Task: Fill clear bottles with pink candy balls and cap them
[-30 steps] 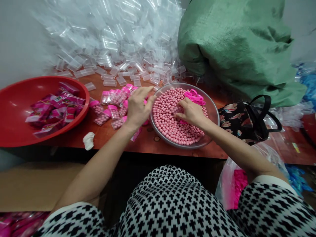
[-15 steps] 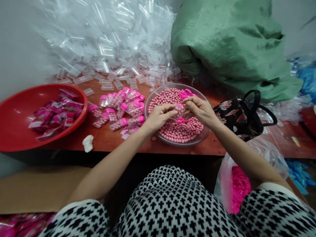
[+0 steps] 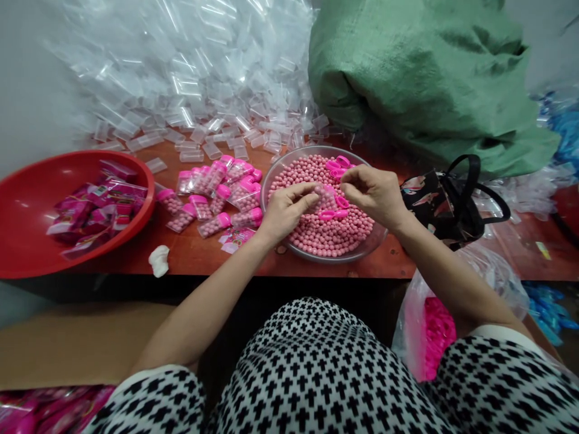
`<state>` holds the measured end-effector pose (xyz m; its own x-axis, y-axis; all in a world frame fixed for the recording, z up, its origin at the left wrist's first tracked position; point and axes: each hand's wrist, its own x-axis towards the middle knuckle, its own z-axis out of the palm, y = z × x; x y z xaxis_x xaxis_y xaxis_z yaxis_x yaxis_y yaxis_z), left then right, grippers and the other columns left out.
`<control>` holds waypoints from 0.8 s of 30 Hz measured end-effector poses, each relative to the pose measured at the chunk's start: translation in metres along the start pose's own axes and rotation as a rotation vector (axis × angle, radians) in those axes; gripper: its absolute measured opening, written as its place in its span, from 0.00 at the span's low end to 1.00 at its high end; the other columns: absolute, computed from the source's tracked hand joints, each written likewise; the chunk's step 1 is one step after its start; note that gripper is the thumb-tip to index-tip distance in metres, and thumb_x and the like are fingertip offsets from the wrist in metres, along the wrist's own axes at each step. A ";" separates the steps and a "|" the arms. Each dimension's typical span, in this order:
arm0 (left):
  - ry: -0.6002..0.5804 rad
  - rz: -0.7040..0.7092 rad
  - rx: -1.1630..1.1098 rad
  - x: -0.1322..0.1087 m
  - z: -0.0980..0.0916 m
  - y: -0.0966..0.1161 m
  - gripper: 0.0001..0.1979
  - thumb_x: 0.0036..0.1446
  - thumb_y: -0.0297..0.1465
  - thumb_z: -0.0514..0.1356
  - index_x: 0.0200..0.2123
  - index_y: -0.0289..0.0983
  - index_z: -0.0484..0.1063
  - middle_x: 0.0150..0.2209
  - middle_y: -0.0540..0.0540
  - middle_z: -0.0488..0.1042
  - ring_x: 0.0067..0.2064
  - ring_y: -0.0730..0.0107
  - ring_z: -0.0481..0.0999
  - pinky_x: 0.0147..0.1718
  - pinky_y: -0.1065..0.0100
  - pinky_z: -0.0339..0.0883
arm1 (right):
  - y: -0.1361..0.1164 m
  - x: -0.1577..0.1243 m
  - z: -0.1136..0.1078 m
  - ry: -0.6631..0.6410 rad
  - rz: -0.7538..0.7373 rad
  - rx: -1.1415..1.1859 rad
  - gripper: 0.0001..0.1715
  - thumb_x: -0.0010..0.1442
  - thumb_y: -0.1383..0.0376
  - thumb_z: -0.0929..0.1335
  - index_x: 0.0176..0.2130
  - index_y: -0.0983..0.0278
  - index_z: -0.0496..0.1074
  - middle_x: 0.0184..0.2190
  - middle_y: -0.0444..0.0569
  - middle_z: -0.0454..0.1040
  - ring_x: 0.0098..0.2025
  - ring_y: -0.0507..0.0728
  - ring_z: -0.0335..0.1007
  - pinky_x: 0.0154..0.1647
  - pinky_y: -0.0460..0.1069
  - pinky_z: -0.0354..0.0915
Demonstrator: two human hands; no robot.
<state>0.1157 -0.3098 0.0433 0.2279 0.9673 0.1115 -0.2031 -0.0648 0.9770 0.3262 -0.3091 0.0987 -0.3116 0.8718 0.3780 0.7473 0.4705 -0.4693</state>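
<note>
My left hand [image 3: 289, 211] pinches a small clear plastic bottle [image 3: 324, 196] with pink beads inside, held over a grey bowl [image 3: 312, 256]. The bottle's capped or uncapped state is hard to make out. Just right of it, my right hand [image 3: 373, 193] is loosely curled, thumb and forefinger slightly apart, with nothing visible between them. Loose pink beads [image 3: 328, 241] fill the bowl. Several bright pink ring-shaped plastic pieces [image 3: 333, 214] lie on the beads. Left of the bowl, filled bottles with pink caps [image 3: 221, 196] lie in a group on the table.
A red basin [image 3: 27, 211] with pink packets [image 3: 97, 208] stands at left. Clear empty tubes [image 3: 194, 90] are heaped behind. A green sack [image 3: 420, 78] and a black patterned bag [image 3: 434, 202] stand right. A plastic bag of pink pieces [image 3: 436, 337] hangs below the table edge.
My right hand has drawn away to the right from the bottle, which stays in my left hand. The whole view has shifted slightly.
</note>
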 end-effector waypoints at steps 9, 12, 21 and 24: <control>0.065 0.019 -0.113 0.000 -0.002 -0.002 0.23 0.48 0.45 0.72 0.41 0.36 0.77 0.43 0.43 0.81 0.45 0.59 0.81 0.44 0.58 0.80 | 0.004 -0.017 0.024 -0.533 -0.264 -0.414 0.12 0.69 0.67 0.63 0.45 0.65 0.76 0.45 0.58 0.80 0.47 0.62 0.73 0.40 0.51 0.64; 0.038 0.020 -0.110 0.000 -0.002 -0.002 0.23 0.49 0.46 0.71 0.41 0.36 0.75 0.44 0.43 0.80 0.46 0.57 0.81 0.45 0.56 0.80 | 0.002 -0.016 0.035 -0.545 -0.242 -0.465 0.15 0.70 0.71 0.60 0.43 0.67 0.76 0.40 0.59 0.80 0.44 0.61 0.72 0.39 0.51 0.63; -0.076 -0.159 -0.250 0.002 0.000 0.002 0.23 0.47 0.43 0.73 0.39 0.36 0.72 0.38 0.44 0.81 0.40 0.63 0.82 0.42 0.60 0.80 | 0.010 -0.005 0.027 -0.180 0.255 0.855 0.21 0.53 0.52 0.77 0.41 0.60 0.73 0.32 0.43 0.76 0.30 0.52 0.69 0.31 0.47 0.66; -0.035 -0.185 -0.290 0.002 0.001 0.003 0.23 0.44 0.42 0.75 0.38 0.36 0.72 0.36 0.46 0.81 0.38 0.66 0.82 0.43 0.60 0.80 | 0.001 -0.008 0.032 -0.035 0.285 0.821 0.19 0.52 0.52 0.77 0.39 0.60 0.76 0.30 0.42 0.75 0.27 0.51 0.68 0.29 0.47 0.65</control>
<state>0.1169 -0.3081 0.0469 0.3174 0.9469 -0.0520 -0.4164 0.1884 0.8894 0.3100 -0.3111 0.0698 -0.2050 0.9687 0.1398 0.1444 0.1712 -0.9746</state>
